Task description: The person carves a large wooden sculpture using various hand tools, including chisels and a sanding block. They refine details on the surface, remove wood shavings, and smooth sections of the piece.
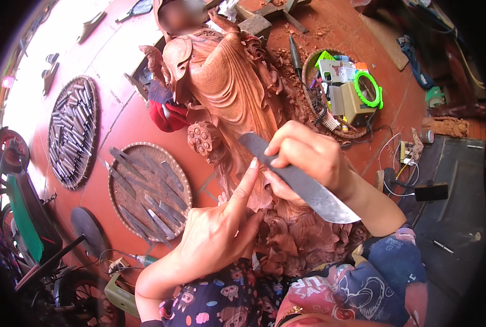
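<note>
My right hand is closed around a flat, dark steel carving knife. Its slanted, bright-ground end points toward me at the lower right, and its blunt end reaches up to the left. My left hand holds nothing; its index finger is stretched out, the tip close to the knife's upper edge and my right fingers. Whether it touches the knife I cannot tell. Beneath both hands lies a large carved wooden statue in draped robes, with a carved seed pod at its left side.
At the left are a round woven tray of flat blades and another tray full of metal chisels. A basket of tools and a bright green ring lamp stand right. Motorbike lower left; cables and a dark cabinet panel right.
</note>
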Available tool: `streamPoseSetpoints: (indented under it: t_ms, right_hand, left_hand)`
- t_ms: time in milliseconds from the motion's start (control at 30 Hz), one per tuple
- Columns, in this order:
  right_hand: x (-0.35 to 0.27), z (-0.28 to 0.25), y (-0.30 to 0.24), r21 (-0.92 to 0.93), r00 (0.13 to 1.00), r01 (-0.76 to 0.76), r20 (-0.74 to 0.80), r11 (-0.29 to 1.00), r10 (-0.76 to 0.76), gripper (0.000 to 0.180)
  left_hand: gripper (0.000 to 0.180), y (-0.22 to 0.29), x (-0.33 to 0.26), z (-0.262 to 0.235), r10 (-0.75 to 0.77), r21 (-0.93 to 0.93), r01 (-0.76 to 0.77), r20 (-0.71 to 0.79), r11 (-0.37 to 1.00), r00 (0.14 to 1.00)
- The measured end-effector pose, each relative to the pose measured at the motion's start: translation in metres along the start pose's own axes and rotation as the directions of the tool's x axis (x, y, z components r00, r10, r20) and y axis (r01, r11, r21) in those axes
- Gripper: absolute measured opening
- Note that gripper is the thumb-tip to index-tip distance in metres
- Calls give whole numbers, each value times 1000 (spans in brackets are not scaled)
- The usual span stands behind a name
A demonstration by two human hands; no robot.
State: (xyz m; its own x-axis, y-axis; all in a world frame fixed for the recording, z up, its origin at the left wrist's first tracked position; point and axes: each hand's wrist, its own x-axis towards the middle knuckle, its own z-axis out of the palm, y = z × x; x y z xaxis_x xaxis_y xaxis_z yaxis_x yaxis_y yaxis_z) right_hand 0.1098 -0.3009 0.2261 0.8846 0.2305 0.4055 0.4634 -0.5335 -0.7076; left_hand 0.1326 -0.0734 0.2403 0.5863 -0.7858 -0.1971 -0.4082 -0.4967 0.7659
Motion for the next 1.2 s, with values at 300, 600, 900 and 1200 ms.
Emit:
streamPoseSetpoints:
  t_ms: [300,600,900,1200]
  right_hand:
    - [29,30,30,-16,990,138,45,990,-137,18]
    - [30,30,17,-56,990,70,124,996,-63,17]
    - [31,28,6,-49,995,-61,80,997,65,18]
    - [25,15,8,46,993,-63,102,997,58,18]
  left_hand:
    - [67,-12,19,-6,-7,-2,7,-93,1000,996]
    - [57,-13,22,-19,-28,-114,24,-30,993,999]
    - [60,-19,22,-16,11,-255,-22,-42,967,999]
    - [66,-18,17,-11,49,-191,-55,-38,980,998]
